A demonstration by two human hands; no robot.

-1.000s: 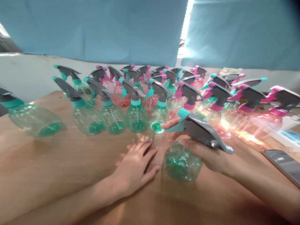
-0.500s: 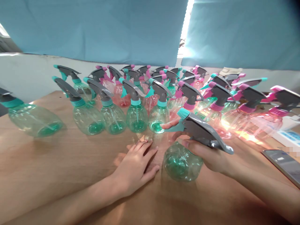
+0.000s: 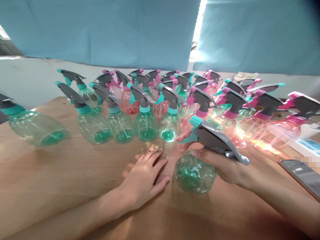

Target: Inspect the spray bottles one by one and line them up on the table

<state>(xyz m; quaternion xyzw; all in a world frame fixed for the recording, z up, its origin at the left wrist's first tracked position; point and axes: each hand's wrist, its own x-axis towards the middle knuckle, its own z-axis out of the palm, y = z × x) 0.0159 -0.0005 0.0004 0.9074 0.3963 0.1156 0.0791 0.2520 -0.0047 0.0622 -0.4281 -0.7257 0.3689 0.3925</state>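
Observation:
My right hand (image 3: 225,165) is wrapped round the neck of a green spray bottle (image 3: 193,175), with a finger at its turquoise trigger. The bottle's grey head slants with the turquoise nozzle to the left, and its base meets or nearly meets the table. To its left, my left hand (image 3: 147,176) lies flat on the wood, fingers stretched out and holding nothing. Just beyond the hands stands a row of similar bottles, among them a green spray bottle (image 3: 146,125) with a turquoise collar and a pink spray bottle (image 3: 233,120) with a pink collar.
Several more green and pink spray bottles crowd the back of the wooden table (image 3: 82,180). A green spray bottle (image 3: 37,128) stands apart at far left. On the right lie a phone (image 3: 302,175) and a white box (image 3: 307,146). Blue curtains (image 3: 112,33) hang behind.
The right index finger has drawn back slightly with the trigger, toward the bottle's neck. My left hand and the other bottles stay in place.

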